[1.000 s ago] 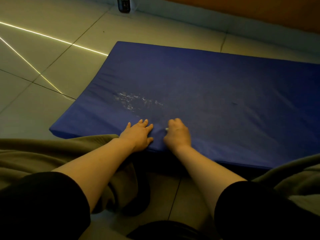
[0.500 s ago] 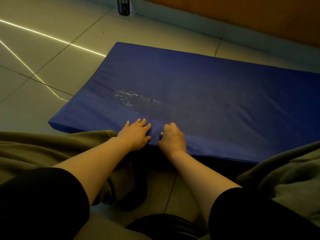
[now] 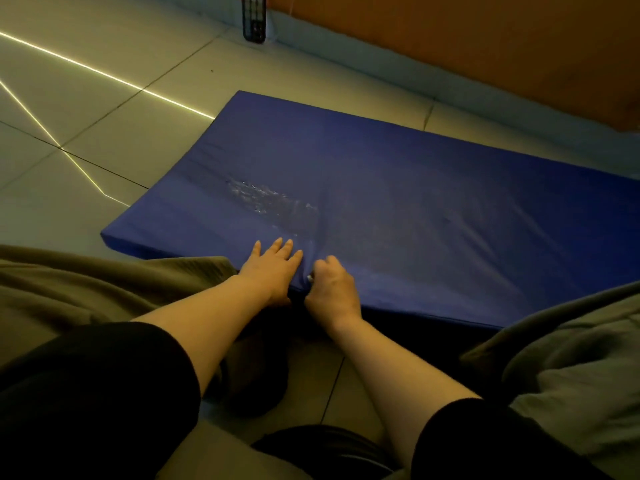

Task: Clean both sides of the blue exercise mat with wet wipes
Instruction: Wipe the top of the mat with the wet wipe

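Left hand (image 3: 273, 268) flat, fingers straight, steadying blue exercise mat (image 3: 415, 209) near edge; right hand (image 3: 330, 284) curled around small white wipe (image 3: 310, 278), apparently scrubbing there.

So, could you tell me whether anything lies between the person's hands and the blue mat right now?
Nothing visible does. The left hand rests flat on the near edge of the blue mat, and the right hand sits curled on it beside the left, with something small and white showing at its fingers, too small to identify.
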{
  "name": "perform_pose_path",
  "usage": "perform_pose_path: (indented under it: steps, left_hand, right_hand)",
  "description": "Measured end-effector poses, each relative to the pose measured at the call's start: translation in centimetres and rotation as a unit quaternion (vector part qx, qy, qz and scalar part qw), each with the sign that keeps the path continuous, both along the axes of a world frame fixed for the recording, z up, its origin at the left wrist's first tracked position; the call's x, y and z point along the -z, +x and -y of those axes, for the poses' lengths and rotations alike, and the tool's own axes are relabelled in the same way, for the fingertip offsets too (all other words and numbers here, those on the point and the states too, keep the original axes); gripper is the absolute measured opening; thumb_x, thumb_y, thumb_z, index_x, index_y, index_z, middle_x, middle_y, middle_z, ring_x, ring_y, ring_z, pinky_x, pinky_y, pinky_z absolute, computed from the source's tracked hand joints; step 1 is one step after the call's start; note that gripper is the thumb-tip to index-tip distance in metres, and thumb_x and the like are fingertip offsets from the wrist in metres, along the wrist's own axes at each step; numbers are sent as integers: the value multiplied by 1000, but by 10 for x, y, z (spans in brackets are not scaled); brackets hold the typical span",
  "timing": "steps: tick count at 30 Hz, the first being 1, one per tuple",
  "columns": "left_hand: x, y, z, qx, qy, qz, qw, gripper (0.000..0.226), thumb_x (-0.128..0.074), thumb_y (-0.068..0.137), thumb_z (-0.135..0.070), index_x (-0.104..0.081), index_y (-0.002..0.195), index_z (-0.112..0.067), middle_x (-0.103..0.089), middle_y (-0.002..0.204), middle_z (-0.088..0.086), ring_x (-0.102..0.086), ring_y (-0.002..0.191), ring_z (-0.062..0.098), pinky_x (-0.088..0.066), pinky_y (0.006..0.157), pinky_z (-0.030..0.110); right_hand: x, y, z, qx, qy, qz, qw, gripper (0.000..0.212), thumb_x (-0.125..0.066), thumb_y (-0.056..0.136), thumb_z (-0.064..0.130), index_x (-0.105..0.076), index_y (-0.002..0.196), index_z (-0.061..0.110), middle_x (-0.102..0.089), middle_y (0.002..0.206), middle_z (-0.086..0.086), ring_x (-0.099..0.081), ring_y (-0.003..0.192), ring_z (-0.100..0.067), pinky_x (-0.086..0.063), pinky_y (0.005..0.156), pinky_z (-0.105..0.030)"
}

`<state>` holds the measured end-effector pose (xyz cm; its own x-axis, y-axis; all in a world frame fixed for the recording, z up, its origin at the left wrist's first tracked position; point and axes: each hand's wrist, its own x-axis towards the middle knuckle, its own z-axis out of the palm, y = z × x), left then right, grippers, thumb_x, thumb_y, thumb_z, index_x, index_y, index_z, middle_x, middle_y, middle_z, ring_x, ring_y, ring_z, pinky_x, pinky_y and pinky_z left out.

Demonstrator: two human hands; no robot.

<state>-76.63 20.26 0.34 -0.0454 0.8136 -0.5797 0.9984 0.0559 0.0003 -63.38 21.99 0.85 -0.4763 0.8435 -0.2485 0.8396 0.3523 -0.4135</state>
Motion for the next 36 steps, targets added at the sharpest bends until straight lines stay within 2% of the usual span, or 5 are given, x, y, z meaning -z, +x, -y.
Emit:
perform_pose_path:
  steps: [8, 14, 24, 32, 36]
  left_hand:
    - [3, 5, 8, 21, 22, -33, 999, 104, -65, 88, -44, 9, 154, -11, 13, 161, 12, 9, 149, 28, -2, 117, 60]
    - [1, 10, 14, 33, 43, -56, 997, 74, -45, 101, -21, 6, 152, -5, 8, 161, 16, 6, 149, 30, -6, 115, 63]
    - [-79, 23, -13, 15, 231, -29, 972, 23, -47, 95, -9, -48, 118, -12, -56, 121, 7, -52, 118, 27, -29, 108, 61]
    - [-30, 59, 13, 14, 75, 37, 996, 39, -51, 95, -11, -40, 132, -7, -45, 136, 13, -40, 132, 32, -27, 109, 61]
    - [-15, 39, 15, -27, 80, 137, 987, 53, -59, 92, -42, -43, 133, -12, -47, 139, 8, -45, 128, 28, -37, 105, 45]
  right_hand:
    - [-3, 82, -29, 225, 39, 103, 968, 22, -51, 88, 10, -53, 108, 1, -47, 119, -18, -54, 104, -39, -45, 83, -39]
    - [-8, 25, 2, 79, 20, 23, 996, 17, -52, 86, 8, -52, 102, 3, -50, 112, -17, -53, 100, -38, -41, 78, -36]
    - [-82, 36, -50, 197, 78, 3, 977, 17, -52, 79, 12, -59, 89, 0, -63, 100, -20, -59, 92, -38, -40, 67, -31]
    - [-46, 53, -38, 182, -20, 128, 975, 26, -52, 88, 18, -58, 109, 5, -58, 117, -16, -56, 109, -35, -44, 75, -32]
    - [-25, 33, -21, 148, -9, 123, 981, 27, -55, 87, 23, -55, 108, 6, -58, 117, -15, -56, 108, -34, -46, 79, -33]
